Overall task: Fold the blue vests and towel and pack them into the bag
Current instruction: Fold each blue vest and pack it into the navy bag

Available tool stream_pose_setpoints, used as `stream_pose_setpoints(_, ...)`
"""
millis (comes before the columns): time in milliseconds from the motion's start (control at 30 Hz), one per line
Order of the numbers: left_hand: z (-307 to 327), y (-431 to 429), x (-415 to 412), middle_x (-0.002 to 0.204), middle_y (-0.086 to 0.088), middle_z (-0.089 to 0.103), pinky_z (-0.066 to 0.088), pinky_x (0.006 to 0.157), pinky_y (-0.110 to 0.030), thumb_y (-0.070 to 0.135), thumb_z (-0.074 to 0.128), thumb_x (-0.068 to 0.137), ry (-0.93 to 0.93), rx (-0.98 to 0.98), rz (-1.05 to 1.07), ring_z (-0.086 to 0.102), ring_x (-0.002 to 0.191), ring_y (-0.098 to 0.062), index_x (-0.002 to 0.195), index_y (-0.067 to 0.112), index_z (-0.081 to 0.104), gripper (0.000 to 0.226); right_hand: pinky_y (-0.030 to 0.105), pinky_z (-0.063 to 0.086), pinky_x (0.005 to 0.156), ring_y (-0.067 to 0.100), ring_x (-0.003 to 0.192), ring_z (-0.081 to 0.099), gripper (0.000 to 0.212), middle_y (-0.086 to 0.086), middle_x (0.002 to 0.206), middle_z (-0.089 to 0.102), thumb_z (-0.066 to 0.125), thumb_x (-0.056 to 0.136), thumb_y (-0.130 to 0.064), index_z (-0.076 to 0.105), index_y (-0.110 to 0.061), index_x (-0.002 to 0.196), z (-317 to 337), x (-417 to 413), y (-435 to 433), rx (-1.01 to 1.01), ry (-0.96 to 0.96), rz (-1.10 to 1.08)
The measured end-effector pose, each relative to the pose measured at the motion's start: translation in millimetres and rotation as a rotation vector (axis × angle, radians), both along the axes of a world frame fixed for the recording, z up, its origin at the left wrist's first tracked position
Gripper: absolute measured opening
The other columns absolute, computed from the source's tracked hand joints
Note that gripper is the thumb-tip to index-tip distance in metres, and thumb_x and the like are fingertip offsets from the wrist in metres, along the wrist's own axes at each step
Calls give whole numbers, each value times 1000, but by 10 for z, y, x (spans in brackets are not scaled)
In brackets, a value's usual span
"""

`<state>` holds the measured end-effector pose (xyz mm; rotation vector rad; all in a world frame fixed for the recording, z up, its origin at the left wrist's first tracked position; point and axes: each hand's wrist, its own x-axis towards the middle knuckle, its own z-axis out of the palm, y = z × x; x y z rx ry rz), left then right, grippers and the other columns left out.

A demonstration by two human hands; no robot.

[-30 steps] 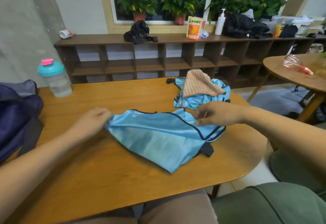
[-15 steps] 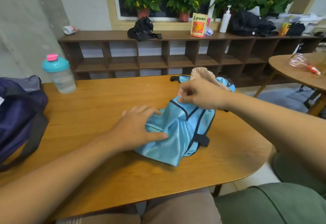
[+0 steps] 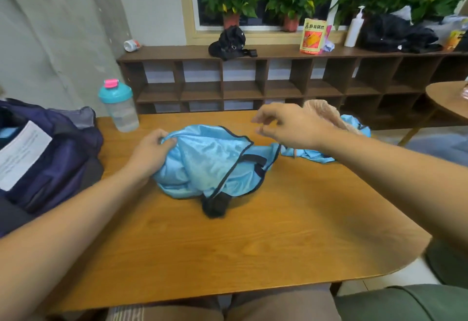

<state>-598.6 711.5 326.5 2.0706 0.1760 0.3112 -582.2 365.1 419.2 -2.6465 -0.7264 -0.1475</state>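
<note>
The wooden table (image 3: 253, 244) carries it all: at its left end sits the navy bag (image 3: 50, 158), and on its middle lies one blue vest (image 3: 210, 158), bunched in a loose heap with its black trim showing. At the table's far right edge a second blue vest (image 3: 311, 153) lies crumpled under the tan towel (image 3: 321, 110), and at its far left corner stands a teal-lidded bottle (image 3: 117, 105). The left hand (image 3: 149, 151) has its fingers curled round the left edge of the middle vest, while the right hand (image 3: 291, 128) hangs above the table's far side with loosely bent fingers, holding nothing.
</note>
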Motion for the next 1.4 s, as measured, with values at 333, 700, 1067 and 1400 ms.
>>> stream_pose_setpoints(333,73,-86,-295,132,8,54,36,96,-45,38,74,88,-193,597,37,51,126,-20,131,33,55,47,13,38,94,-2,111,48,60,-18,124,54,84,85,-46,60,-31,138,-723,-179,181,-103,76,271)
stream_pose_setpoints(700,-4,-207,-728,122,26,45,30,102,-32,89,60,80,-241,769,-457,45,118,-3,126,48,59,63,38,53,82,6,93,64,22,-15,101,69,70,94,-10,65,-27,107,-710,-149,286,45,-82,276)
stream_pose_setpoints(1067,723,-203,-565,73,-3,63,42,65,-31,32,54,110,-277,166,-376,54,65,-18,100,23,63,16,51,60,86,27,90,70,6,7,94,73,73,100,-20,75,-25,100,230,-127,282,459,56,130)
stream_pose_setpoints(1400,924,-151,260,75,7,65,55,76,-45,54,63,88,-193,176,-98,64,76,-25,90,34,63,20,38,63,83,31,89,75,13,12,95,78,78,96,-17,74,-5,99,175,398,177,651,307,-200)
